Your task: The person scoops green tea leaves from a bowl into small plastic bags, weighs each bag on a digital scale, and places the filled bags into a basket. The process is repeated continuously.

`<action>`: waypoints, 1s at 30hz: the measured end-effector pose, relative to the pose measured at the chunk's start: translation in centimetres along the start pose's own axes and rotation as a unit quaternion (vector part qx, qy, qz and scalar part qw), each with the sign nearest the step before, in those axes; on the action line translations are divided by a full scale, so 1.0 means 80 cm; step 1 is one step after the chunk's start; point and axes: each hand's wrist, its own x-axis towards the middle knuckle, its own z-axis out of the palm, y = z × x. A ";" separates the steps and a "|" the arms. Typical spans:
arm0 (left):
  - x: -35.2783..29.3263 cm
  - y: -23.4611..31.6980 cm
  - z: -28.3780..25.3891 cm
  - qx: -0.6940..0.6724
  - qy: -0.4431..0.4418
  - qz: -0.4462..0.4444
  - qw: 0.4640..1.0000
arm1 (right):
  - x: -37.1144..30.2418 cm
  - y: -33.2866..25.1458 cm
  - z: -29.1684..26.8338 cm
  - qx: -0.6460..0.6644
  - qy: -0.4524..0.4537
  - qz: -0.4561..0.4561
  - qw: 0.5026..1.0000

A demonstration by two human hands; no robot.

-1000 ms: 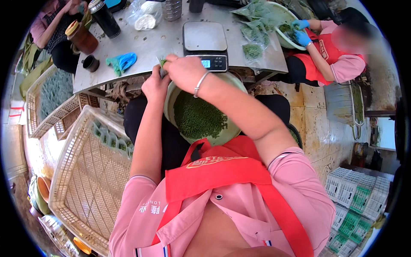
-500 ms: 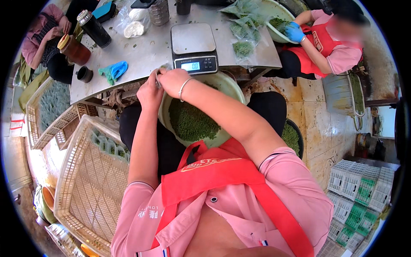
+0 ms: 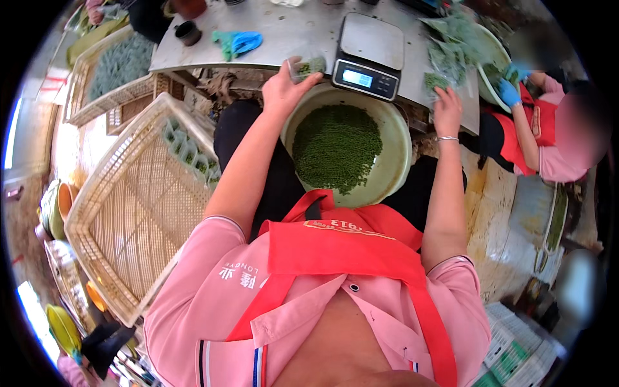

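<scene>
My left hand (image 3: 284, 89) grips a small clear plastic bag (image 3: 311, 66) with some green contents, at the table edge left of the digital scale (image 3: 366, 58). The scale's platform carries nothing, and its display is lit. On the right, my right hand (image 3: 447, 111) reaches forward with fingers stretched out at the nearest of several filled clear bags (image 3: 437, 80); whether the fingertips touch it I cannot tell. Between my knees stands a wide pale-green basin (image 3: 401, 145) holding a heap of small round green berries (image 3: 336, 145).
To my left lies a large woven crate (image 3: 138, 213) with a few filled bags in one corner. Behind it, another crate (image 3: 78, 111) holds many bags. A blue-green glove (image 3: 237, 44) and dark cup (image 3: 188, 33) sit on the metal table (image 3: 284, 39). At right, a co-worker's gloved hands (image 3: 509, 90) work over another basin.
My hands were together at the scale's left front; now they are apart. The right has swung across to the filled bags, while the left keeps a bag. My view has shifted.
</scene>
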 end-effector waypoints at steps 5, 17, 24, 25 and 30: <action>-0.006 -0.039 -0.008 -0.083 0.022 0.003 0.996 | 0.063 -0.078 -0.016 0.290 0.067 0.223 0.928; -0.079 -0.204 -0.223 -0.027 0.337 -0.085 0.937 | 0.031 -0.200 0.019 0.217 0.096 -0.078 0.968; -0.149 -0.432 -0.301 0.129 0.349 -0.403 0.836 | -0.106 -0.252 0.020 0.386 -0.284 0.048 0.876; -0.140 -0.450 -0.297 0.123 0.332 -0.419 0.836 | -0.129 -0.246 0.037 0.387 -0.303 0.053 0.869; -0.104 -0.488 -0.275 0.042 0.282 -0.408 0.867 | -0.187 -0.248 0.071 0.247 -0.433 -0.001 0.867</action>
